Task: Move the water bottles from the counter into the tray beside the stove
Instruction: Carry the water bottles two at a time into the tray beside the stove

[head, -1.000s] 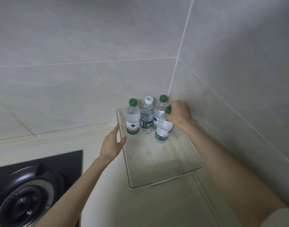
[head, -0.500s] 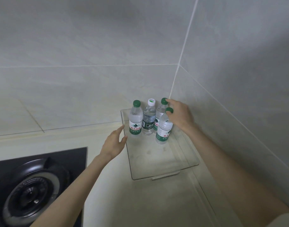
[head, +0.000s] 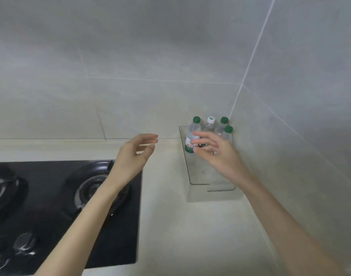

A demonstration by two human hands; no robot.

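Note:
Several small water bottles stand upright at the far end of a clear plastic tray (head: pixel 187 166) in the counter's corner. Three have green caps, among them the left one (head: pixel 192 136) and the front right one (head: pixel 228 132); one has a white cap (head: pixel 210 122). My right hand (head: pixel 216 154) hovers in front of the bottles with fingers spread, holding nothing and covering their lower parts. My left hand (head: pixel 134 154) floats over the counter left of the tray, fingers loosely apart and empty.
A black gas stove (head: pixel 71 206) with burners and knobs fills the lower left, under my left forearm. Tiled walls meet in a corner right behind the tray. Pale counter (head: pixel 180 236) runs between stove and right wall.
My right hand has let go of the front right bottle and pulled back from it. My left hand has left the tray's edge and moved left. The view has swung left, showing more stove.

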